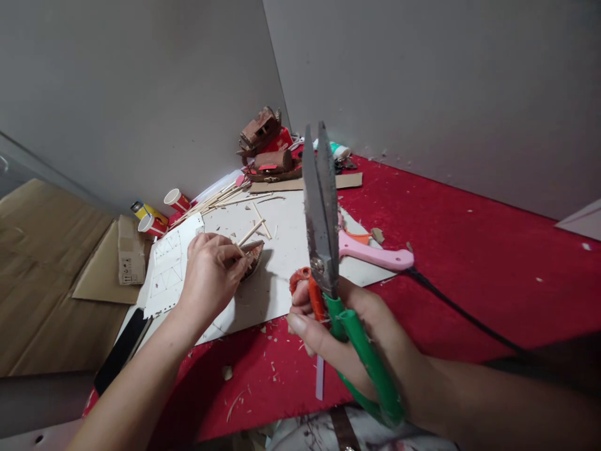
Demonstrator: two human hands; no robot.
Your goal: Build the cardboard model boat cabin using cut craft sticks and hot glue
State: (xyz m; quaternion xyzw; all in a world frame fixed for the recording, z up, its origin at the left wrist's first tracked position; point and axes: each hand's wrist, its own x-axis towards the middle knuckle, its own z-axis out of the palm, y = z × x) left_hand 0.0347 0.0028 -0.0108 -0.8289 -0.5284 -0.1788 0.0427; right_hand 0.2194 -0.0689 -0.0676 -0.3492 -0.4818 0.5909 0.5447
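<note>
In my right hand (361, 332) is a pair of scissors (322, 213), blades upward and slightly parted, with green handles. An orange-red curved piece (315, 297) is beside the fingers of that hand; whether it belongs to the scissors I cannot tell. My left hand (218, 266), fingers pinched, is on a thin wooden stick (252, 232) over the white board (286, 219). Right at its fingertips is a small dark brown object (255, 255), partly hidden; I cannot tell whether the fingers touch it.
Several thin sticks (211, 203) lie behind my left hand, near red paper cups (176, 199) and a drawn sheet (164, 269). A pink-handled tool (375, 252) with a black cord lies right. Brown model pieces (272, 161) stand at the back, cardboard (47, 269) at left.
</note>
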